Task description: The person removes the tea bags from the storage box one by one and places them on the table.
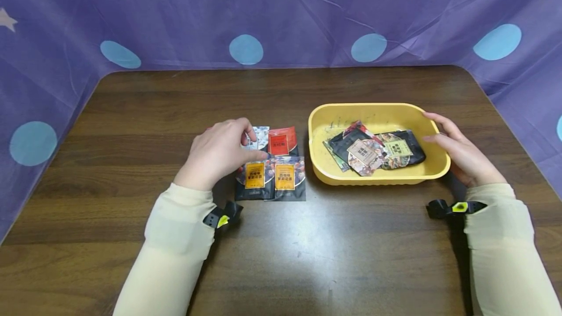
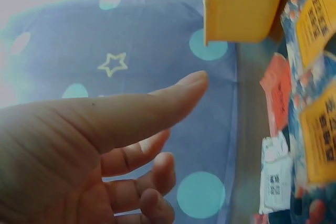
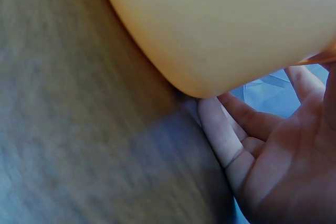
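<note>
My left hand [image 1: 219, 149] hovers over several flat printed sachets, thumb apart from loosely bent fingers [image 2: 165, 169] with nothing between them. Two dark sachets with orange labels, the left one [image 1: 254, 182] and the right one [image 1: 285, 179], lie side by side nearest me. Behind them are a red sachet [image 1: 281, 141] and a white-blue sachet [image 1: 262, 135], the latter partly hidden by the hand. With its thumb over the rim, my right hand [image 1: 465, 152] grips the right end of a yellow plastic tub [image 1: 322, 172]. Overlapping sachets [image 1: 366, 152] lie inside the tub.
Everything stands on a brown wood-grain table [image 1: 281, 257]. A purple curtain [image 1: 290, 18] with stars and blue dots hangs along the back and both sides. The tub is just right of the laid-out sachets, with a narrow gap between.
</note>
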The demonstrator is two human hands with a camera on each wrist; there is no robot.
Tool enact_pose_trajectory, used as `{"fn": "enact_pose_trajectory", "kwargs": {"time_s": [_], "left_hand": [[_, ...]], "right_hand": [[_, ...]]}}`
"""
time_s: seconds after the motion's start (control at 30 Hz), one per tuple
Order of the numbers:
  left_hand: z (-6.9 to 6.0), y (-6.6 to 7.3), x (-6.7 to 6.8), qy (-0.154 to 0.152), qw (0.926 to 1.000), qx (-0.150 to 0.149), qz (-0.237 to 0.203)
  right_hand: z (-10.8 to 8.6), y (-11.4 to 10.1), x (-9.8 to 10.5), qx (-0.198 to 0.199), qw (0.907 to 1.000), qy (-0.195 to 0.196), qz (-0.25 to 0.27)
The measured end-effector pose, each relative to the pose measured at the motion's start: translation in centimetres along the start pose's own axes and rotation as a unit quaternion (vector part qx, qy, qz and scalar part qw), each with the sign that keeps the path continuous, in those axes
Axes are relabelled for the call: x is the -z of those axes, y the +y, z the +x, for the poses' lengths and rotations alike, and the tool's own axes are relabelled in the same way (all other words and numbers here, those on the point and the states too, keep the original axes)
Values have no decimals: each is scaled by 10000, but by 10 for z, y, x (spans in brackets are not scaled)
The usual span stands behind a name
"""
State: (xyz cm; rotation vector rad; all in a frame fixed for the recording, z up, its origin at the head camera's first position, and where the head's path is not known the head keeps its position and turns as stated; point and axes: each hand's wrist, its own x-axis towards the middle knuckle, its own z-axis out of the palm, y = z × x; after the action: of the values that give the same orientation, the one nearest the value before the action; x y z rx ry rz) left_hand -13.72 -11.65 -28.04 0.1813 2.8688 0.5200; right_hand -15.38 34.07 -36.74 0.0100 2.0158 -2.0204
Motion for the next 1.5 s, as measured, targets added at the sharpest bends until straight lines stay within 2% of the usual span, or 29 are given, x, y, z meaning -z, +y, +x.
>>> {"fn": "enact_pose_trajectory", "kwargs": {"time_s": [0.27,0.5,0.77,0.9,1.23,1.37,1.5], "left_hand": [[-12,15,-1,639,9971,-338,-222],[-11,26,-8,1078,9914,-542,-501],[-7,36,-22,1920,9721,-1016,-886],[-7,41,-28,2203,9624,-1243,-987],[-4,55,-45,2394,9493,-1743,-1060],[3,63,-57,2195,9538,-1908,-757],[12,75,-67,1861,9541,-2285,-531]], "right_hand": [[-1,0,2,-68,9999,33,-91],[-2,1,2,-58,9999,27,-80],[-2,0,1,-57,9999,29,-82],[-2,1,1,-10,10000,38,-73],[-1,1,0,-23,10000,14,-44],[-1,1,0,-29,10000,18,-58],[0,1,0,-12,10000,-23,46]]}}
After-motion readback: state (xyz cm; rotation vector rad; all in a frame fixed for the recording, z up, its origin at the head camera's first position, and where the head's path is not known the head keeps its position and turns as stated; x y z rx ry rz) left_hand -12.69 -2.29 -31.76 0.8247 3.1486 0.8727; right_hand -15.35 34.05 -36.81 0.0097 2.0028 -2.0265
